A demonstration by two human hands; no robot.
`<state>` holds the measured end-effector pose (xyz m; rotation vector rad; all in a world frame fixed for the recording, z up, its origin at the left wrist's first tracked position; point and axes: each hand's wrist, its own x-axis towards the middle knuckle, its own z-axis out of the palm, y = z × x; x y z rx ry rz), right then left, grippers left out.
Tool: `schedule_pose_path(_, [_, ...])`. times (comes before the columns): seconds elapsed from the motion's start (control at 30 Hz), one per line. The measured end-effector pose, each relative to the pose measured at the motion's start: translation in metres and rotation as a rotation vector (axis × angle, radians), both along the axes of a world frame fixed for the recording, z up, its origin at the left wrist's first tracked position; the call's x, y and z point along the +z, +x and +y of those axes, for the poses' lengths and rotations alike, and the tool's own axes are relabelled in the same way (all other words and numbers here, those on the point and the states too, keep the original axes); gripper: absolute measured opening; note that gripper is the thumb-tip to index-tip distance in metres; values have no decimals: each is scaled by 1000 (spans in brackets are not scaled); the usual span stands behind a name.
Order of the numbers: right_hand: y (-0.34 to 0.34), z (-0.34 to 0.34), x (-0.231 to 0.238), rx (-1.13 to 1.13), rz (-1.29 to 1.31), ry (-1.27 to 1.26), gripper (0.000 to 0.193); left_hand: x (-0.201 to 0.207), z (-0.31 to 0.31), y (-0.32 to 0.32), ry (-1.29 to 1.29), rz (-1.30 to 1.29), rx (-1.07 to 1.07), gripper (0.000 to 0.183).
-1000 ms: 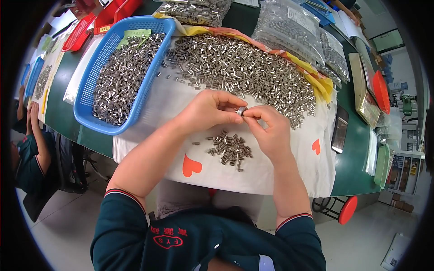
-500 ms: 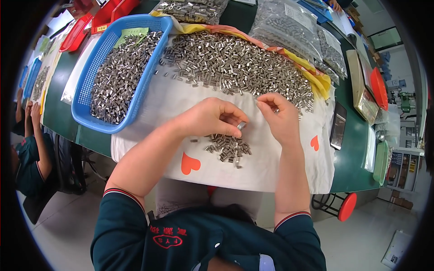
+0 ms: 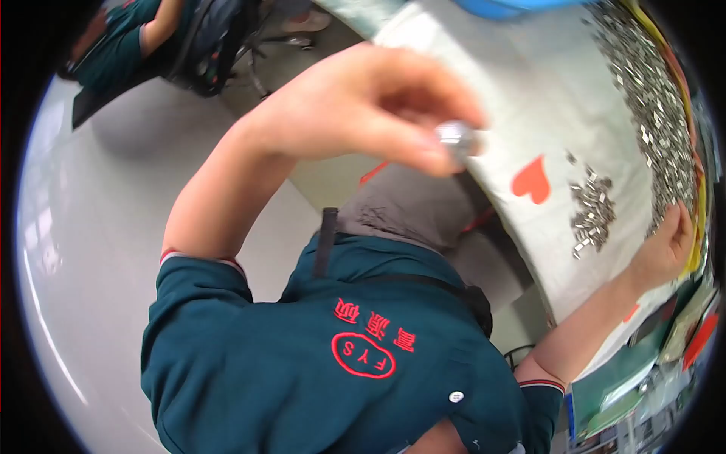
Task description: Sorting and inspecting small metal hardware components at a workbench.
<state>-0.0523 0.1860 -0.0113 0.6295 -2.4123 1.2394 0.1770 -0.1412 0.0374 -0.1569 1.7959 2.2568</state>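
My left hand [image 3: 370, 102] is raised close to the camera, away from the cloth. Its thumb and fingertips pinch a small shiny metal cylinder [image 3: 454, 138], slightly blurred. Farther right, the fingers of my right hand [image 3: 665, 246] are closed together at the edge of the large heap of small metal cylinders [image 3: 658, 121]. Whatever they pinch, if anything, cannot be made out. Between the hands, a smaller pile of the same cylinders [image 3: 592, 212] lies on the white cloth [image 3: 507, 83], beside a printed red heart [image 3: 531, 181].
The rim of a blue basket [image 3: 507, 9] shows at the top edge. A yellow cloth edge [image 3: 694, 257] borders the large heap. At the lower right lie a dark flat object and a red tray [image 3: 702, 340]. Another person's arm [image 3: 162, 26] and a dark chair appear at upper left.
The view has swung round and tilted, so the table now sits at the right. My left hand has come up nearer the camera with the cylinder; my right hand has moved to the heap's edge.
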Motion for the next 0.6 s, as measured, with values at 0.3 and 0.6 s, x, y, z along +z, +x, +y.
schedule_pose_path(0.3, [7, 17, 11, -115, 54, -28, 18, -42, -5, 209, 210, -414, 630, 32])
schedule_pose_path(0.6, [56, 75, 33, -140, 149, 67, 20, -110, 23, 228, 667, -438, 731, 12])
